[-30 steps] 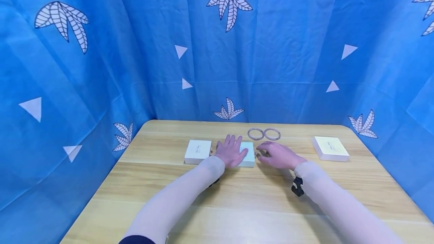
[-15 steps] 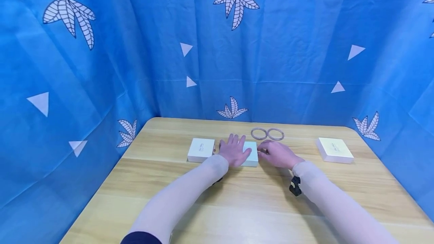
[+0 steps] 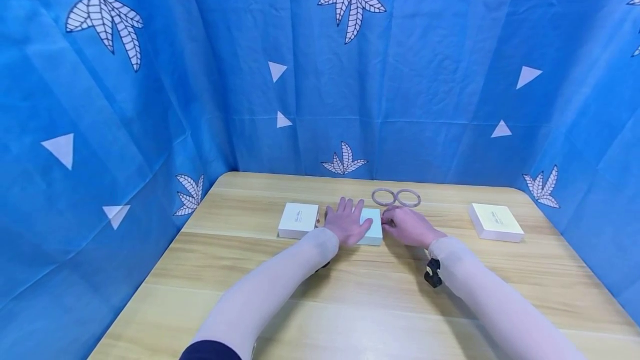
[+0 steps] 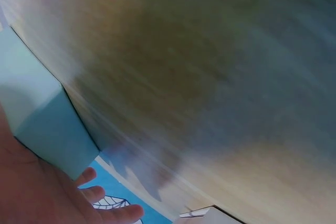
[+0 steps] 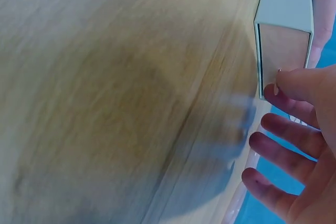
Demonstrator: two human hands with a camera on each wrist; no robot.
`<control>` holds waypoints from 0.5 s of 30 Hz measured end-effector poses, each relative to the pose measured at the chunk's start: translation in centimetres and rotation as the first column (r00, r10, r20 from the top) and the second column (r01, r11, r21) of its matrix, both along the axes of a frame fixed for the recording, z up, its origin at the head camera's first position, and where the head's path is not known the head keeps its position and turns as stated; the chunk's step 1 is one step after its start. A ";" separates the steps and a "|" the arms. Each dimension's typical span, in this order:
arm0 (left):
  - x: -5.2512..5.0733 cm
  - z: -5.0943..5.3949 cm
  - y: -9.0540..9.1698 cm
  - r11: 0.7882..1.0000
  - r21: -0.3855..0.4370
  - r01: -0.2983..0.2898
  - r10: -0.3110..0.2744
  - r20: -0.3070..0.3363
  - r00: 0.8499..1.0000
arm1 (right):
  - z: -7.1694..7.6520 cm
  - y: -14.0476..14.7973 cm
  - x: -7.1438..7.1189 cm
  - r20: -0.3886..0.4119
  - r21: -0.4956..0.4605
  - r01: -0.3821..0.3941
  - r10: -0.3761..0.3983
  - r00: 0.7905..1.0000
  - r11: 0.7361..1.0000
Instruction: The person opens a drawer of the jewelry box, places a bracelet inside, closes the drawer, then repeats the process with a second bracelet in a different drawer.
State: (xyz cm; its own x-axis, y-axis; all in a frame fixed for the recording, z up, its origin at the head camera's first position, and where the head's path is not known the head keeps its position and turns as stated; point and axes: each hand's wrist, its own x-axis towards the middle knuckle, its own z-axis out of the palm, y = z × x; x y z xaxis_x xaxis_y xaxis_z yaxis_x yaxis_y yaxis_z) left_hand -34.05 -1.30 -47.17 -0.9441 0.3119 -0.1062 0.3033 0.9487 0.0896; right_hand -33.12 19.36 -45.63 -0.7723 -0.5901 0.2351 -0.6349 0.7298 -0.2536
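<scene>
Curtain (image 3: 300, 93), blue with leaf prints, hangs behind our landmark, the pale blue box (image 3: 376, 228), which lies on the wooden table (image 3: 320, 315). Left of it we log a white box (image 3: 298, 219) with dark lettering and a small reddish bit at its right side; contents hidden. Left hand (image 3: 346, 223) lies across the pale blue box, fingers straight and apart, blocking much of its top from the head view. Right end, by the right wrist view: outer shell round a pinkish inset panel (image 5: 283, 48); interior hidden. Behind and slightly right, two touching rings (image 3: 396, 198). Right hand (image 3: 407, 225) has thumb and forefinger together at the panel; whether they grip anything, we cannot tell. Well right, a lettered cream box (image 3: 497, 222), contents hidden.
</scene>
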 end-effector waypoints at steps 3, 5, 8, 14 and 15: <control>0.4 0.4 0.0 1.000 0.004 0.011 -0.011 -0.013 1.000 | -0.1 0.0 0.0 -0.007 -0.004 -0.001 0.001 1.000 1.000; 0.6 0.7 -0.1 1.000 0.005 0.015 -0.014 -0.020 1.000 | -0.2 0.0 -0.1 -0.017 -0.007 -0.007 0.007 1.000 1.000; 0.9 0.9 -0.1 1.000 0.007 0.016 -0.016 -0.025 1.000 | -0.3 0.0 -0.1 -0.031 -0.013 -0.017 0.017 0.999 1.000; 1.2 1.1 -0.2 1.000 0.019 0.016 -0.016 -0.025 1.000 | -0.5 0.0 -0.2 -0.051 -0.007 -0.026 0.025 0.998 1.000; 1.2 1.2 -0.2 1.000 0.019 0.016 -0.016 -0.025 1.000 | -0.5 0.0 -0.2 -0.051 -0.006 -0.026 0.026 0.998 1.000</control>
